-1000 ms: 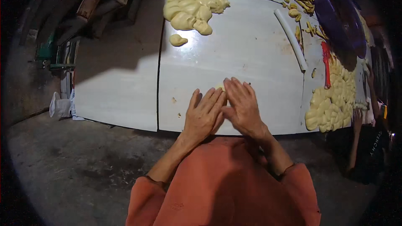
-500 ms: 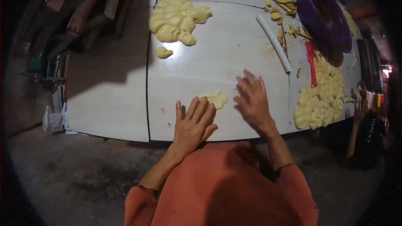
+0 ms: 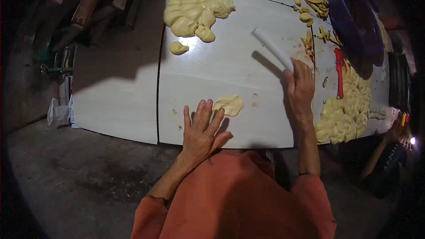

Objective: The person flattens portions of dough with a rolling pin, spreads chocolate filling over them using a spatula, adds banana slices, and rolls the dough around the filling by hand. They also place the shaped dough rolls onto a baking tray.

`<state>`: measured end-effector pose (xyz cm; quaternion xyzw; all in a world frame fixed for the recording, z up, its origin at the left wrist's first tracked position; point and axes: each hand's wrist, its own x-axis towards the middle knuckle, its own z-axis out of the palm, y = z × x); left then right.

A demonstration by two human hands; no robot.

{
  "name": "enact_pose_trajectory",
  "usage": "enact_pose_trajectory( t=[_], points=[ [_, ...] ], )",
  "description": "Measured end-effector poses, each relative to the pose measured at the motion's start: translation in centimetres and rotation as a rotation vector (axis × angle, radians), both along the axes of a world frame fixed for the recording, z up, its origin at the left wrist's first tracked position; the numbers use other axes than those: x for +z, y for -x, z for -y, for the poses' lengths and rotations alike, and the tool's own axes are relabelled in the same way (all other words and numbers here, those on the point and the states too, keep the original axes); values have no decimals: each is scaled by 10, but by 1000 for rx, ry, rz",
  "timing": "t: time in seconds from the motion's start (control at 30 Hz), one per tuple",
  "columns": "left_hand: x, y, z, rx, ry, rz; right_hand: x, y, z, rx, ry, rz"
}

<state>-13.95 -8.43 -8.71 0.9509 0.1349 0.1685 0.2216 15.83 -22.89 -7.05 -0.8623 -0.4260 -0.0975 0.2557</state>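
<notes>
While flat dough [image 3: 231, 106] seemingly touches the spread left fingers [image 3: 216, 121], right fingers [image 3: 303, 71] clasp a white rod [image 3: 275, 48]

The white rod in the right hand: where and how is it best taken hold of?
Probably best by the near end of the white rod, coming from the near side of the table, where the right hand grips it. The rod is slim and straight; this end slants back toward that hand, while its far end seems raised.

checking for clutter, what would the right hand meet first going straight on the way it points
Likely the yellow scraps just beyond the right hand, though it may be raised enough to pass over them.
</notes>
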Motion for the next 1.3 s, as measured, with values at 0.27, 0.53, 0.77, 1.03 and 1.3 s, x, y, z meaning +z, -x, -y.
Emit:
enact_pose_trajectory(
  t=[0.27, 0.53, 0.77, 1.03, 1.3],
  points=[
    [-6, -22, -12, 147, -35, -345, -7, 88, -12, 348, 378, -63],
    [-14, -112, -86, 346, -135, -195, -26, 32, -99, 10, 386, 118],
    [-10, -125, -113, 278, -191, -129, 12, 14, -87, 546, 257, -361],
    [12, -75, -74, 81, -111, -126, 17, 53, -38, 556, 241, -243],
    [-1, -12, -1, 165, 4, -249, -23, 117, 24, 378, 377, -40]
  ],
)
